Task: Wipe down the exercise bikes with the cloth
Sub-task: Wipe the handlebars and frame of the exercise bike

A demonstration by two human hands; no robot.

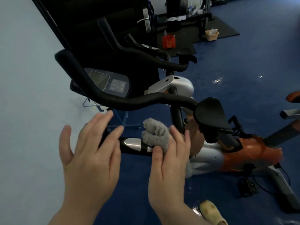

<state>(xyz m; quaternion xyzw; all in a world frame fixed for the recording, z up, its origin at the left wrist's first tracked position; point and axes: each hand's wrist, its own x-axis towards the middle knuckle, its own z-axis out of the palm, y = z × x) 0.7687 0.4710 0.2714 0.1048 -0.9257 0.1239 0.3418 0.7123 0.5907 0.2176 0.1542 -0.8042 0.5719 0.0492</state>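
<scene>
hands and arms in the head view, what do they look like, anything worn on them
Both the left hand and right hand are bare: no gloves, and no rings, watch or wristband that I can see. The forearms are bare too, with no sleeves down to the frame's bottom edge. Nails look short and unpainted, though the picture is a bit blurred.

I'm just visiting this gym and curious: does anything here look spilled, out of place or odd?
Yes. Shiny patches on the blue floor beyond the exercise bike look like wet spots, though they may be only glare. A red bag and a beige basket sit on the floor farther back.
</scene>
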